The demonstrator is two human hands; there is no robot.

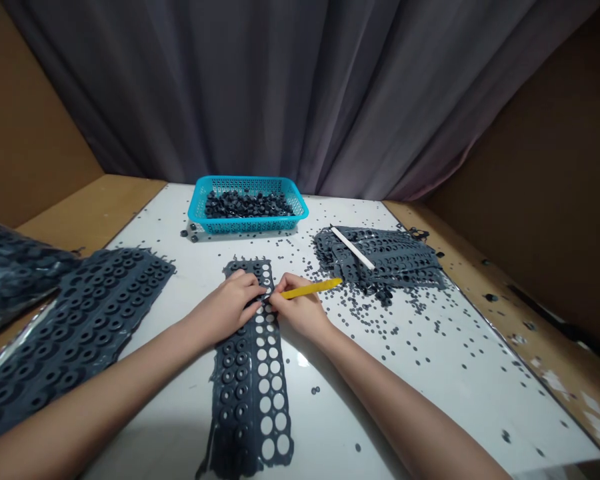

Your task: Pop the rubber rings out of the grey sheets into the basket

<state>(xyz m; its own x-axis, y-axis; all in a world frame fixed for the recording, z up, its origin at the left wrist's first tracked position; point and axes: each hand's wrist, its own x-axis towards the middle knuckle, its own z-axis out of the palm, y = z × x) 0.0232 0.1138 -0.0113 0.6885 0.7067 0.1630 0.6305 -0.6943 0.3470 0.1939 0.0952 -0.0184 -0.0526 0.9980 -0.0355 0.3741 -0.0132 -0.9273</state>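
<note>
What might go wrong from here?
The yellow tool in the right hand works close to the left hand; a slip might jab it.
Loose discs litter the white tabletop and might get under the strip.
A bump might knock the white stick off the sheets.

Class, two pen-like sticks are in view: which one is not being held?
The white stick, lying on the dark sheets at right; the yellow stick is in the right hand.
</note>
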